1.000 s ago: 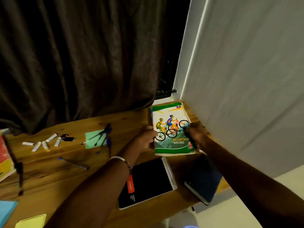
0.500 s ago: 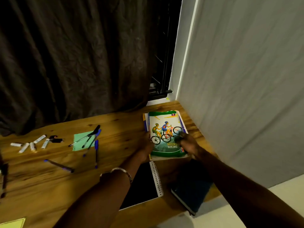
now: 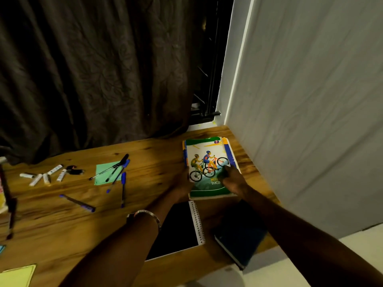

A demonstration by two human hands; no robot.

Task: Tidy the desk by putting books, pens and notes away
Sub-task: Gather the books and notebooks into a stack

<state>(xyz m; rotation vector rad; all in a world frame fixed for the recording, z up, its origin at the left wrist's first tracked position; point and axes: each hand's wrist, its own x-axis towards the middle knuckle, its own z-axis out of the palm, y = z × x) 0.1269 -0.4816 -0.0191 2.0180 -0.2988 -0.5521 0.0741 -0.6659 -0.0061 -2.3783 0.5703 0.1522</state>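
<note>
A mountain biking book [image 3: 207, 160] lies flat on another book with blue and yellow edges [image 3: 228, 150] in the desk's far right corner. My left hand [image 3: 183, 183] holds the top book's left edge. My right hand [image 3: 233, 180] rests on its cover, fingers pressing down. A black spiral notebook [image 3: 180, 228] lies below, partly under my left forearm. A dark blue notebook [image 3: 240, 243] overhangs the front edge. Several pens [image 3: 122, 175] lie over a green note [image 3: 104, 172]; one more pen [image 3: 78, 203] lies apart.
A white wall [image 3: 310, 121] borders the wooden desk [image 3: 145, 162] on the right; a dark curtain [image 3: 93, 69] hangs behind. Small white markers [image 3: 41, 176] lie at far left. A yellow note [image 3: 16, 276] sits at the front left corner.
The mountain biking book went from being held up in both hands to lying on the other book in the corner. My right hand shifted from its edge onto the cover.
</note>
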